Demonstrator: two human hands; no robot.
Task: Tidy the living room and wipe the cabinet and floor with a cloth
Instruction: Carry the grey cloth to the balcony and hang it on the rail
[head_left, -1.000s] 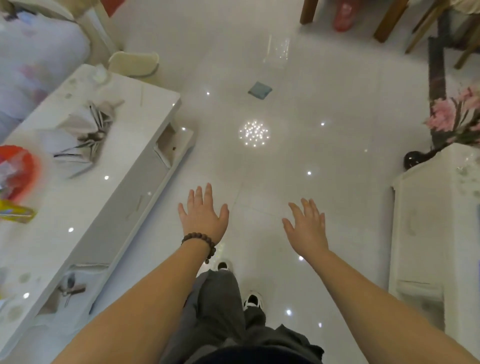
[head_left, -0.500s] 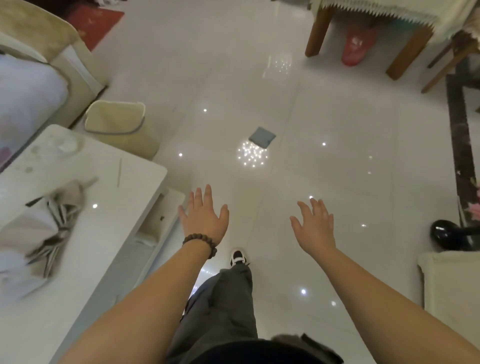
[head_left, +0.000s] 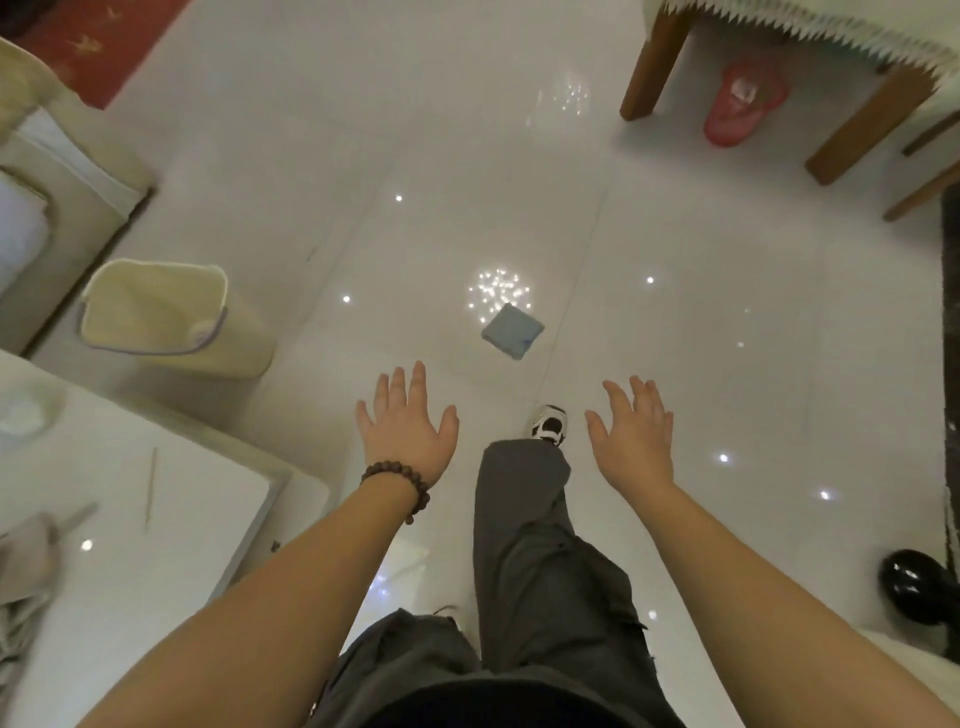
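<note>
Since the earlier views, the person is advancing across the floor (head_left: 727, 322); the folded blue cloth (head_left: 511, 330), formerly far ahead, is now lying just beyond the fingertips, and the sofa (head_left: 62, 171) and bin (head_left: 156, 317) are sliding further into the left of the frame. This is indicating, as a judgement, that the current step is the approach to pick up the cloth before any wiping begins.

Proceeding left to right: the white desk (head_left: 156, 545) is occupying the lower left, carrying a crumpled grey item (head_left: 26, 561) and a thin stick (head_left: 151, 483); its corner edge is sitting near the left forearm. The cream bin is standing on the floor just beyond that corner, apart from the desk. The left hand (head_left: 410, 431), wearing a bead bracelet (head_left: 400, 486), is hovering palm down with fingers spread and is holding nothing. One shoe (head_left: 548, 425) is stepping forward between the two hands. The cloth is lying flat on the tile ahead of that shoe, touching neither hand. The right hand (head_left: 631, 436) is likewise extended, fingers relaxed and empty.

Further right, wooden table legs (head_left: 649, 67) and a red object (head_left: 743, 104) beneath them are standing well apart from the cloth. A black rounded object (head_left: 919, 587) is sitting at the lower right edge. The tile around the cloth is offering open room on all sides; the desk corner is the nearest obstruction when crouching.
</note>
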